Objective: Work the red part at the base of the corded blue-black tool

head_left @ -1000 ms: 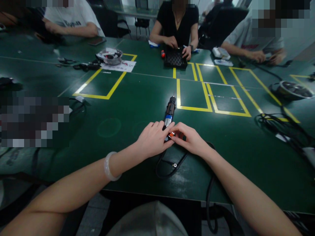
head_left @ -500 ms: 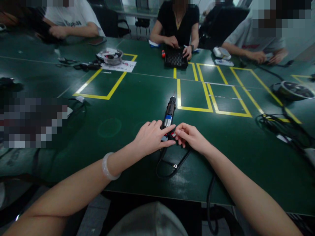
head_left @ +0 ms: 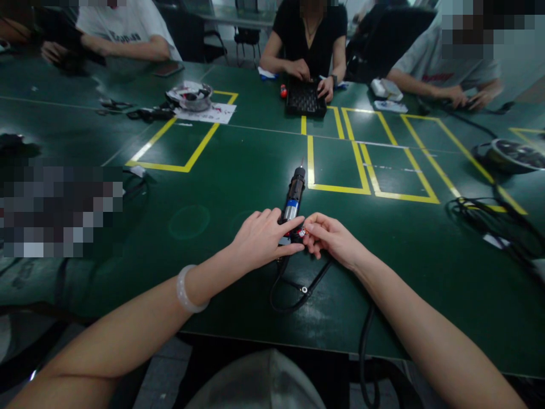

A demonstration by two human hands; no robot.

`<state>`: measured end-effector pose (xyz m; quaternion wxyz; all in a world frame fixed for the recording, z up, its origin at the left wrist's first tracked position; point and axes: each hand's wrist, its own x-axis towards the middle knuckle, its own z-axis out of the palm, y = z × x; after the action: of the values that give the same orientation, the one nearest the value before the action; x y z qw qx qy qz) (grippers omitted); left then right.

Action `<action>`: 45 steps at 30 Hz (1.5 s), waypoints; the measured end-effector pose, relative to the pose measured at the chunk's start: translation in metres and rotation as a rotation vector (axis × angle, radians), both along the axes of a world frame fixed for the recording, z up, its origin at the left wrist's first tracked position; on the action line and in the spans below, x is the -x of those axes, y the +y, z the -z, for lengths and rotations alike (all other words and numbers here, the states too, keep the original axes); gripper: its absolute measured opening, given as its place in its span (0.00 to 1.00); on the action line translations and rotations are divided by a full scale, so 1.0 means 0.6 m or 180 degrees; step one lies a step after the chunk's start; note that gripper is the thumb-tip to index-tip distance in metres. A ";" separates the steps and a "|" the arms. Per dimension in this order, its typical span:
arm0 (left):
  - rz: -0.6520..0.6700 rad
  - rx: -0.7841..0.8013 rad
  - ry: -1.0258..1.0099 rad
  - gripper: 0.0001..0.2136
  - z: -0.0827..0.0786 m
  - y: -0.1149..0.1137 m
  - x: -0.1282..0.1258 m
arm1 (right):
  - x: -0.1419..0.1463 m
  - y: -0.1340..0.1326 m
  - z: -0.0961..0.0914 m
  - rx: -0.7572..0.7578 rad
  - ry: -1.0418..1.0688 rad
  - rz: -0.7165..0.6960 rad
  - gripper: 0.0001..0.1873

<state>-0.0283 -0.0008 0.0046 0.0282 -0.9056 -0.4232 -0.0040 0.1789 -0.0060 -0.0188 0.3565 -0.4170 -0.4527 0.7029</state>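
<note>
Your black cable (head_left: 319, 275) loops just below your fingers; a snag there could swing the screwdriver (head_left: 292, 208), which lies partly under your left hand (head_left: 260, 238), bit pointing away beyond your fingertips. That hand's thumb and forefinger stand wide across the tool's rear; too light a press might let it roll. Your right hand (head_left: 332, 236) has thumb and forefinger narrowed at the red-and-white piece (head_left: 302, 233); I cannot tell whether they pinch it. Past your left fingertips, the paper sheet (head_left: 222, 114) carries unreadable marks.
</note>
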 end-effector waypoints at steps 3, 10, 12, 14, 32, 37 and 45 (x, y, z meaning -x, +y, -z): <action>-0.0003 0.0001 -0.0005 0.29 0.000 0.001 0.000 | 0.001 -0.001 -0.004 -0.0004 0.0010 -0.0013 0.18; 0.0001 0.0000 0.0029 0.29 -0.004 -0.003 -0.001 | -0.005 0.001 0.000 -0.0061 0.0040 -0.0157 0.16; 0.0005 -0.0011 0.0053 0.29 -0.005 -0.004 -0.001 | -0.009 0.002 0.002 -0.0118 0.0080 -0.0230 0.15; 0.0003 -0.0012 0.0063 0.29 -0.005 -0.005 -0.001 | -0.011 0.003 0.002 -0.0141 0.0104 -0.0286 0.13; -0.0032 0.0027 0.0003 0.29 -0.004 -0.004 -0.001 | -0.012 0.004 0.001 -0.0959 -0.0547 -0.0523 0.12; -0.0065 0.0056 0.0066 0.29 -0.008 -0.005 -0.003 | -0.009 0.003 0.000 -0.0947 -0.0682 -0.0456 0.13; -0.0078 0.0072 0.0061 0.29 -0.010 -0.004 -0.003 | -0.011 0.002 -0.001 -0.1081 -0.1290 -0.0500 0.12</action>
<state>-0.0268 -0.0032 0.0106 0.0221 -0.9006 -0.4340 0.0098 0.1853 -0.0047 -0.0183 0.2679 -0.4470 -0.6571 0.5446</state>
